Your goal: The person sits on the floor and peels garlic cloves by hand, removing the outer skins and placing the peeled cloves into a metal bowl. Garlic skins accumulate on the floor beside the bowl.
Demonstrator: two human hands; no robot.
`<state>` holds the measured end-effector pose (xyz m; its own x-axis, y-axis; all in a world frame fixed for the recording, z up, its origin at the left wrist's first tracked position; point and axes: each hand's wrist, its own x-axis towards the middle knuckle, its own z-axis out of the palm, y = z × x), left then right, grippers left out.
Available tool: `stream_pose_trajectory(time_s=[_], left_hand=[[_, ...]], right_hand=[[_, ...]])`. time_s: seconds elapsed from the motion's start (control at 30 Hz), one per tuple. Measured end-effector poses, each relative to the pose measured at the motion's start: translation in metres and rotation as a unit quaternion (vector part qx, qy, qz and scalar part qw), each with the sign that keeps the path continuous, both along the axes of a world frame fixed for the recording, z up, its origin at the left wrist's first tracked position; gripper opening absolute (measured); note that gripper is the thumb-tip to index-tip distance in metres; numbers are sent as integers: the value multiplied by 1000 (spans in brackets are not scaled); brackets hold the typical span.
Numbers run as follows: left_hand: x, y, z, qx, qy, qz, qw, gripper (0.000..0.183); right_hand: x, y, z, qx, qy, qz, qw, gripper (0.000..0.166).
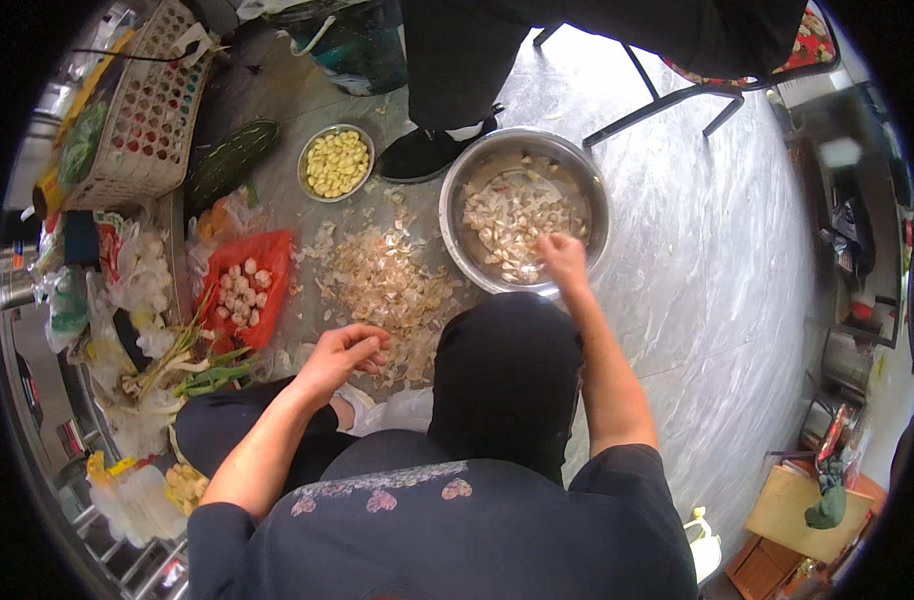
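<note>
Over the near right side of a large metal basin (451,225) is my right hand (562,259), its fingers bent together above unpeeled garlic cloves (511,240); whether it holds a clove cannot be told. My left hand (352,349) hovers with curled fingers at the near edge of a heap of garlic skins (389,277) on the floor; whether something small is between its fingers is unclear. Whole garlic bulbs (242,292) lie on a red mesh bag (277,274) to the left. Beyond the skins stands a small metal bowl of peeled cloves (337,163).
Another person's black shoe (419,155) is between bowl and basin. A dark green gourd (235,161), a plastic crate (138,112) and green onions (201,371) are at the left. A dark bucket (359,52) stands at the back, a metal-legged chair (670,97) at the back right.
</note>
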<state>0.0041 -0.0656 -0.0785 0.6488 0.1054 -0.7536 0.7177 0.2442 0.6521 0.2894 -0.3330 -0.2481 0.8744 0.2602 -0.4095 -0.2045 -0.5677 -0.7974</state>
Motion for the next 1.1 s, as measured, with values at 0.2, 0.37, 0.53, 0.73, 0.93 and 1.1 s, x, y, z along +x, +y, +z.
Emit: stream_pose_trajectory(time_s=[0.2, 0.37, 0.53, 0.73, 0.93, 1.1], left_hand=[[6, 2, -11, -6, 31, 32, 999, 27], [5, -2, -12, -19, 32, 60, 998, 27], [8, -6, -12, -26, 32, 63, 997, 27], [15, -17, 7, -28, -6, 59, 998, 27], [15, -21, 24, -10, -62, 32, 998, 29], [15, -22, 36, 17, -104, 51, 993, 30]], right_hand=[[0, 18, -78, -66, -21, 78, 994, 24], [-17, 60, -50, -251, -135, 185, 940, 43], [-29, 75, -40, -278, -94, 296, 909, 35], [-24, 63, -49, -202, -195, 290, 915, 17], [6, 37, -17, 161, 159, -2, 974, 19], [5, -6, -16, 164, 250, -34, 954, 19]])
